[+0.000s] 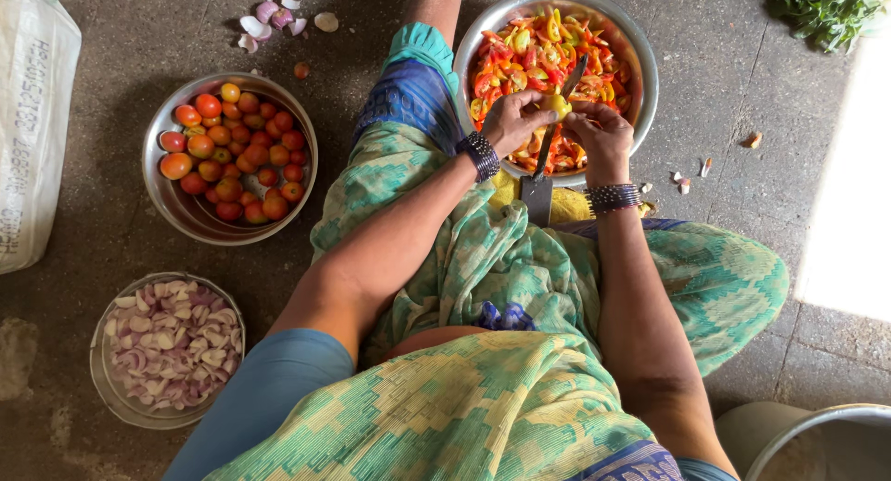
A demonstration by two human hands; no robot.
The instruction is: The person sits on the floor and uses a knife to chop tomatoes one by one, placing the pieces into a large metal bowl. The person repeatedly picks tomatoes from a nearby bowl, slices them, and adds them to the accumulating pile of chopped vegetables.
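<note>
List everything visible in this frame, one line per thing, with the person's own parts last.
Cut-tomato bowl: one, steel, top centre, holds red and yellow tomato pieces.
Whole-tomato bowl: one, steel, left, holds red and orange tomatoes.
Onion bowl: one, steel, lower left, holds sliced purple-white onion.
Blade: one, grey, upright between the hands, over the cut-tomato bowl.
Yellow piece: one, held at the blade.
Onion peels: several, purple-white, floor at top.
Sack: one, white, left edge.
Greens: one pile, top right.
Pot rim: one, grey, bottom right.
Left hand: on the yellow piece, dark bangles at wrist.
Right hand: on the yellow piece, dark bangles at wrist.
</note>
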